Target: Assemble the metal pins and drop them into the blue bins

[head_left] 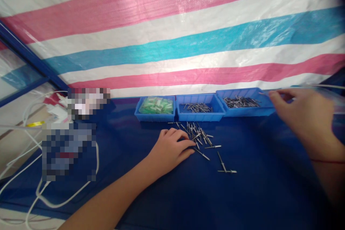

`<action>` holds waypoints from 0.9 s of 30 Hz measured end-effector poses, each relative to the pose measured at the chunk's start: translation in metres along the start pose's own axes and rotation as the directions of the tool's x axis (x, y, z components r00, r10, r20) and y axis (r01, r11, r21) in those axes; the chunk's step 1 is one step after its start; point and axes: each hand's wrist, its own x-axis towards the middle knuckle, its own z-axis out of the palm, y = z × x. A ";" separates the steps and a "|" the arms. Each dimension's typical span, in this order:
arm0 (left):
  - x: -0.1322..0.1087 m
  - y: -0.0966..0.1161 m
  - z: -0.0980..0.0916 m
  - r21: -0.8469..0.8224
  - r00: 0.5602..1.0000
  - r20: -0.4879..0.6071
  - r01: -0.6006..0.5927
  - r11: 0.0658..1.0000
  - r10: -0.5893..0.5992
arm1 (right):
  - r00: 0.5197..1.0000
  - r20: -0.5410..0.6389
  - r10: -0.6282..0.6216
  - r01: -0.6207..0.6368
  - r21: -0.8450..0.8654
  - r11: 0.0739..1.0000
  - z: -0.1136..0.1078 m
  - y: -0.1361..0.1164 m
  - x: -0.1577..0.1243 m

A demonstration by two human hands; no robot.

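Observation:
My left hand (172,151) rests on the dark blue table at the near-left edge of a loose pile of pop rivets (198,133). Its thumb and forefinger close around the end of one rivet (202,153), which points out to the lower right. Raised beside the right blue bin (245,111), my right hand (304,115) is pinched, with a thin, blurred rivet (263,93) at its fingertips over the bin's rim. Many rivets (241,102) lie inside that bin. Two rivets (225,167) lie apart from the pile, nearer to me.
The middle blue bin (201,116) holds more rivets; the left bin (155,117) holds green-and-white packets (156,105). White cables (59,205) and pixelated items (68,151) occupy the left side. A striped plastic sheet (172,50) hangs behind the bins.

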 end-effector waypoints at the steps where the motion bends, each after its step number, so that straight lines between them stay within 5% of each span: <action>1: 0.000 0.000 0.000 0.007 1.000 0.008 -0.002 1.000 0.002 | 1.000 0.007 0.000 0.000 -0.010 1.000 0.002 0.002 0.000; 9: 0.001 0.001 0.006 0.104 1.000 0.014 -0.013 0.994 0.012 | 0.987 -0.015 -0.160 0.160 0.174 0.972 -0.018 -0.041 -0.023; 21: 0.000 0.001 -0.008 0.220 0.995 0.070 0.053 0.974 -0.070 | 0.886 0.056 -0.460 0.373 0.502 0.780 -0.033 -0.080 -0.055; 27: 0.003 0.000 -0.005 0.045 0.995 -0.028 0.098 0.994 -0.097 | 0.814 0.137 -0.565 0.359 0.647 0.673 -0.042 -0.100 -0.074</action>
